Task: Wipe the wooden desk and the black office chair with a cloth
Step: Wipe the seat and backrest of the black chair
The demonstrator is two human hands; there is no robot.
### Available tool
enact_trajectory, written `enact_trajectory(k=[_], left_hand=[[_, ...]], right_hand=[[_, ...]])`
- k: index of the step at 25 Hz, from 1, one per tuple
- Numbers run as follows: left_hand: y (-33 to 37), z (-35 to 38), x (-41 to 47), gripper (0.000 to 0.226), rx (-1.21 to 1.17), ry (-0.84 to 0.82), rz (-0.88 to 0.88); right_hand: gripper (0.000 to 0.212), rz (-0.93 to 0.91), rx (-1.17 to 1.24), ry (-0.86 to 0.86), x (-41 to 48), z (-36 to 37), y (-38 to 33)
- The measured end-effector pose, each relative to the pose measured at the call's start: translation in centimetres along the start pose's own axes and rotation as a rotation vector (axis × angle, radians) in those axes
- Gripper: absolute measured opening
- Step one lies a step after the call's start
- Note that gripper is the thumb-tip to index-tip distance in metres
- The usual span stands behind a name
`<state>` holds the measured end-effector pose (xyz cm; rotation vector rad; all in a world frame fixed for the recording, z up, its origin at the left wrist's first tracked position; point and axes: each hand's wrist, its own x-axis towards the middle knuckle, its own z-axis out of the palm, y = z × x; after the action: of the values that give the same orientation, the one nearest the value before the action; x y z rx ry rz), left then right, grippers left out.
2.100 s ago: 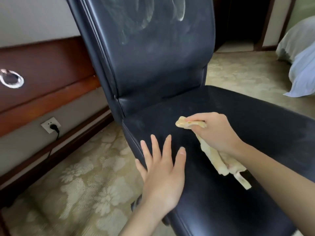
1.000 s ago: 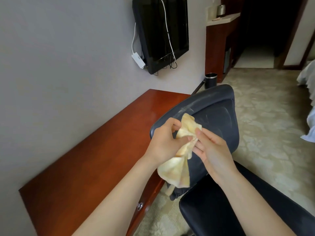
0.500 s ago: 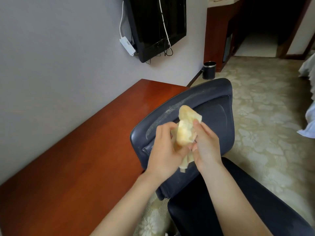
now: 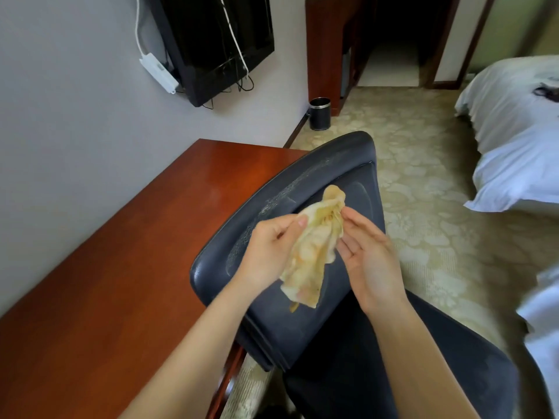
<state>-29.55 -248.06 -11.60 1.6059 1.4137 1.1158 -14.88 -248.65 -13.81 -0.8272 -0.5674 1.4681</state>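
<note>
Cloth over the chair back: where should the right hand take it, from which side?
Pinch the gathered neck near the top of the cloth, coming from the right. The folds bunch into one narrow wad there, next to the right hand. The left hand holds the left edge; the tail hangs loose.

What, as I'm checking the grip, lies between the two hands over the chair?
The cloth hangs between them: the left hand holds it, and the right hand touches its bunched top. The head view shows this.
</note>
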Motion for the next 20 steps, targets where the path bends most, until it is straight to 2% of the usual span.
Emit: enact_trajectory(k=[4,6,9,11,13,15,18,20], left_hand=[[0.6,-1.5,1.0,0.032,-0.112,0.017,-0.038],[1.1,-1.9,1.2,0.031,-0.214,0.014,-0.06],[0.9,-2.2,1.5,0.031,-0.373,-0.027,-0.135],[1.0,-2.3,1.5,0.031,-0.475,-0.107,-0.216],[0.8,-2.4,1.5,0.029,-0.373,-0.107,-0.186],[0.1,-3.0,1.5,0.022,-0.081,-0.025,-0.044],[-1.1,-5.1,1.4,0.009,0.305,0.102,0.122],[-2.4,-7.2,1.2,0.012,0.488,0.22,0.166]], right_hand=[[0.02,-0.02,-0.172,0.067,0.8,-0.5,0.4],[0.023,-0.032,-0.286,0.043,0.7,-0.5,1.3],[0.039,-0.082,-0.438,-0.13,0.0,-0.2,2.9],[0.045,0.001,-0.395,-0.296,-0.5,0.1,4.0],[0.034,0.088,-0.352,-0.338,-1.0,0.1,4.9],[0.013,0.081,-0.323,-0.12,-0.9,-0.2,5.8],[0.017,-0.057,-0.154,0.337,0.4,-1.4,4.8],[0.013,-0.208,-0.178,0.463,2.2,-2.0,3.0]])
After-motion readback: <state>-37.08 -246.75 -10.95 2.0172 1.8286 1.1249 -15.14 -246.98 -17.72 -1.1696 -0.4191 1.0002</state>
